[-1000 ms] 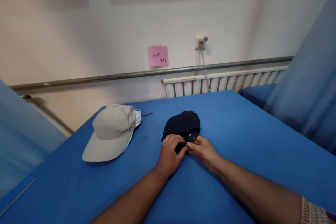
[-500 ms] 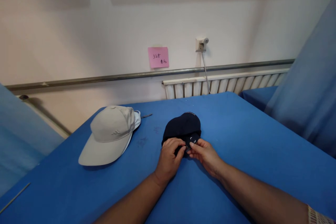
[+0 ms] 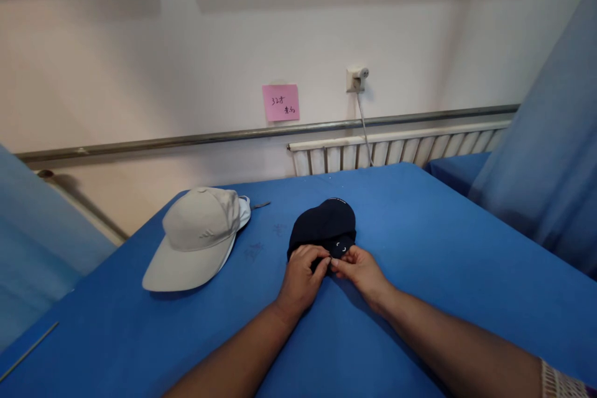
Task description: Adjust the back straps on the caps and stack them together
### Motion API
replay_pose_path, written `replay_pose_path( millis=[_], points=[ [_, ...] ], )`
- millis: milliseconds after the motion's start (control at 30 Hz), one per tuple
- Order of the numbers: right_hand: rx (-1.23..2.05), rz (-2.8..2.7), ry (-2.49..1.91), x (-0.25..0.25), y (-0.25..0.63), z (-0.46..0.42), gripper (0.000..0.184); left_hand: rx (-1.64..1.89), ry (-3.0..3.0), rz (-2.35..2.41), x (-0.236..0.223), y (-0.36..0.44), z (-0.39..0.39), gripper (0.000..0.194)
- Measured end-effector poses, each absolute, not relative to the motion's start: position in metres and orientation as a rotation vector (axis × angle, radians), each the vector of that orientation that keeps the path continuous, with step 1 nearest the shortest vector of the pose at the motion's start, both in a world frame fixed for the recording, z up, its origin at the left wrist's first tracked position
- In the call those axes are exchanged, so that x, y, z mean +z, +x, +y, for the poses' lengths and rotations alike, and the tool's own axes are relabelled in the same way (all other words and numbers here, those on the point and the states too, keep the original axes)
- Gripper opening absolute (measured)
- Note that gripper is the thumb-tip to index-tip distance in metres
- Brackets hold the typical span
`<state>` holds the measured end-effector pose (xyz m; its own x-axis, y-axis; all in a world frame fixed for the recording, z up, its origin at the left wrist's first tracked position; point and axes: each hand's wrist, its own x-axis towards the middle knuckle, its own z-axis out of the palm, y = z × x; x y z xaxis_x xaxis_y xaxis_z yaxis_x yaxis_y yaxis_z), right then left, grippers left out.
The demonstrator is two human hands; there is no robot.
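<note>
Left hand (image 3: 302, 273) and right hand (image 3: 362, 272) both in pinch grip on black cap's (image 3: 321, 224) near edge, beige baseball cap (image 3: 198, 224) at left

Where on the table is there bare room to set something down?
Free: the blue table right of the black fabric cap and right hand, up to its right edge; also between the beige brimmed cap and left hand. Crowded: the black cap's near side, where the hands are close together.
</note>
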<state>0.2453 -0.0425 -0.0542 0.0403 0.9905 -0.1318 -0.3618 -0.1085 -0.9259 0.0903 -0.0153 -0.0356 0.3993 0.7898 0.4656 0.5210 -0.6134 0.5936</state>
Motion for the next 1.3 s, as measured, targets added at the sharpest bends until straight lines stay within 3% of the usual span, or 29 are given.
replay_pose_path(
  millis=[433, 667, 1300],
  points=[
    [1.466, -0.724, -1.012, -0.050, 0.248, -0.045, 0.041, 1.034, 2.249, 1.116, -0.035, 0.094, -0.017, 0.011],
    [1.518, -0.678, -1.000, -0.047, 0.249, -0.046, 0.042, 0.948, 2.293, 1.144, -0.030, 0.097, -0.021, 0.029],
    [1.501, -0.741, -0.936, -0.055, 0.245, -0.028, 0.039, 0.951, 2.224, 1.158, -0.030, 0.104, -0.006, 0.014]
  ],
)
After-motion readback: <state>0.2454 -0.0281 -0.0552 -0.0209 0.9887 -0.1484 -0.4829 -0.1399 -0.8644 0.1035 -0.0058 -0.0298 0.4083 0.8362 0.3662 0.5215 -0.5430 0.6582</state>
